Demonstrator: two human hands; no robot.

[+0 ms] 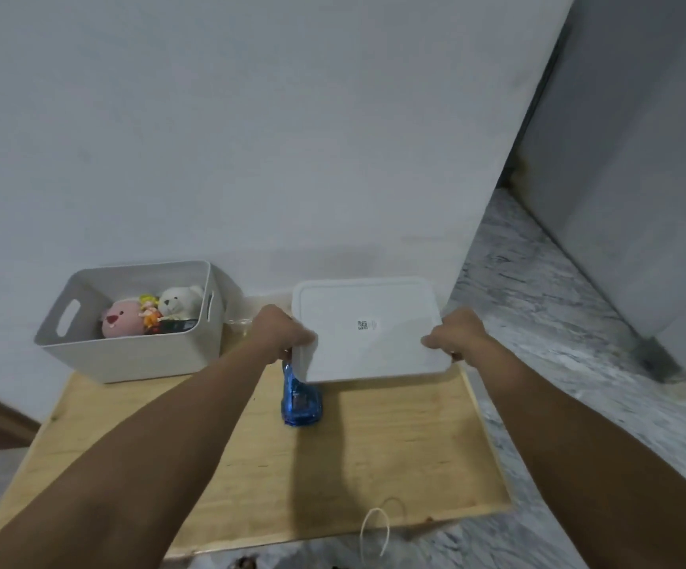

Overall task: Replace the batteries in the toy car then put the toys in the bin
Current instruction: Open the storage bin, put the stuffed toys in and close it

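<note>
Wooden table (394,466) bears white bin (128,351), blue toy car (301,400), perhaps more.

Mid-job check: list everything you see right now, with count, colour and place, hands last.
bin: 1, white, back left of table, open top
plush toys: 2, one pink, one white bear, inside bin
small figure: 1, yellow and orange, between the plush toys
lid: 1, white, small code mark, held above table, right of bin
toy car: 1, blue, on table, partly under lid
table: 1, light wood
string loop: 1, white, table's front edge
left hand: grips lid's left edge
right hand: grips lid's right edge
</note>
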